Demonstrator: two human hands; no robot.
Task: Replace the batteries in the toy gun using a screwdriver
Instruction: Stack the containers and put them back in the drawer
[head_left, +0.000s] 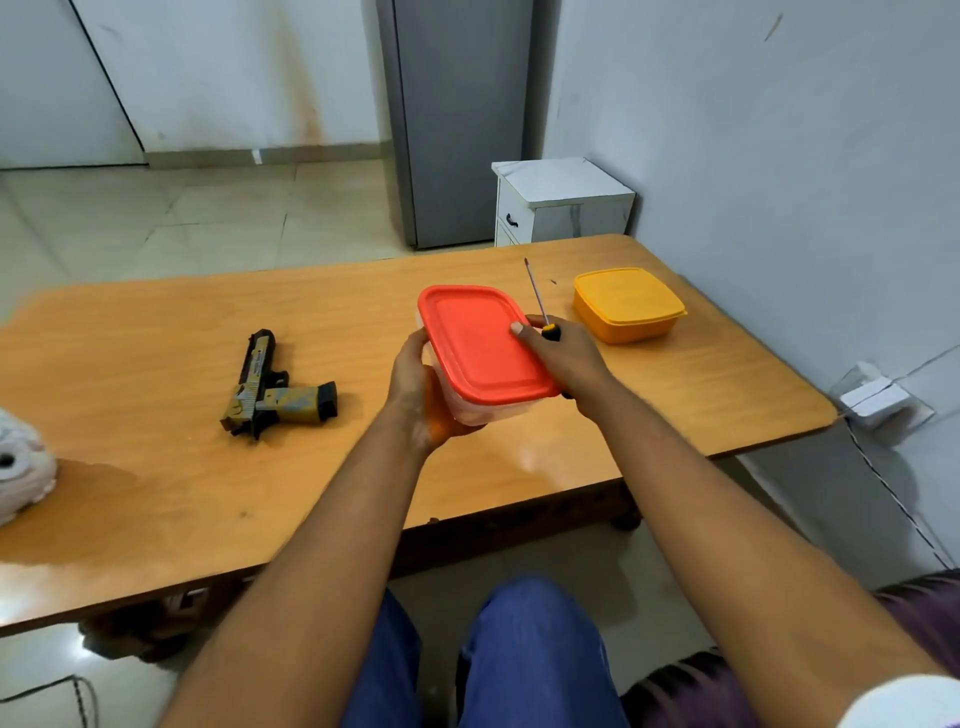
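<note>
A seated person works at a low wooden table (156, 519), seen from above. At the far left a white roll (21, 467) sits at the table's left edge, partly cut off by the frame. A stretch of bare tabletop separates it from the toy gun (270, 389), which lies flat on its side, well back from the near edge and apart from everything else. More open wood runs between the gun and the person's hands. The left hand (421, 395) cups the near left corner of a clear box with a red lid (483, 343), fingers curled under its base, holding it above the table. The right hand (566, 358) steadies the box's right side, thumb pressed on the lid, while its curled fingers also grip the handle of a screwdriver (537, 296), whose shaft points up and away. To the right, a closed yellow box (628, 306) rests on the table near the far right corner, just beside the wall-side edge and apart from the hands. Bare wood lies between it and the near right corner. Tiled floor opens beyond the table's far edge.
</note>
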